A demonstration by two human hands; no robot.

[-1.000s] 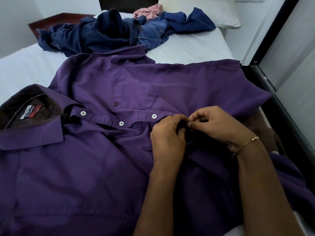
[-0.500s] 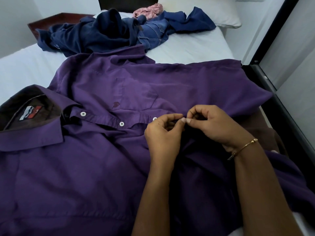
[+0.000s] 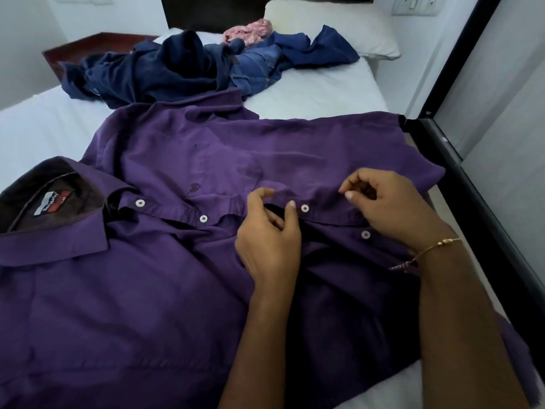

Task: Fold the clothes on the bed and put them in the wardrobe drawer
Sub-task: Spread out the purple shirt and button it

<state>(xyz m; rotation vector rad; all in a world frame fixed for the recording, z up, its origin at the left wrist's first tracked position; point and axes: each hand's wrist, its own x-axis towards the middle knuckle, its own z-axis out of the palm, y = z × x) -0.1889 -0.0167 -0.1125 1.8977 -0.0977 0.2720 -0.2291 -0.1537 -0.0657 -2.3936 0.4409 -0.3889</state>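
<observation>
From the head camera, a purple shirt (image 3: 182,278) is lying spread face up across the bed (image 3: 318,95), its collar to the left and its hem toward the bed's right edge. The left hand (image 3: 267,243) is pinching the button strip between thumb and forefinger, just left of a fastened white button (image 3: 304,207). The right hand (image 3: 386,208) is hovering further along the strip with fingers curled, and whether it is pinching any cloth I cannot tell. A second ago both hands were pressed together over one spot; now they are moving apart and the button between them is showing closed — so that one looks done. The next button (image 3: 365,234) is sitting open below the right hand, likely the next job before any folding begins. Behind the shirt, a heap of dark blue clothes (image 3: 153,72), jeans (image 3: 256,66) and a pink garment (image 3: 250,32) is waiting unfolded near the pillow (image 3: 330,22). The wardrobe drawer is not in view.
</observation>
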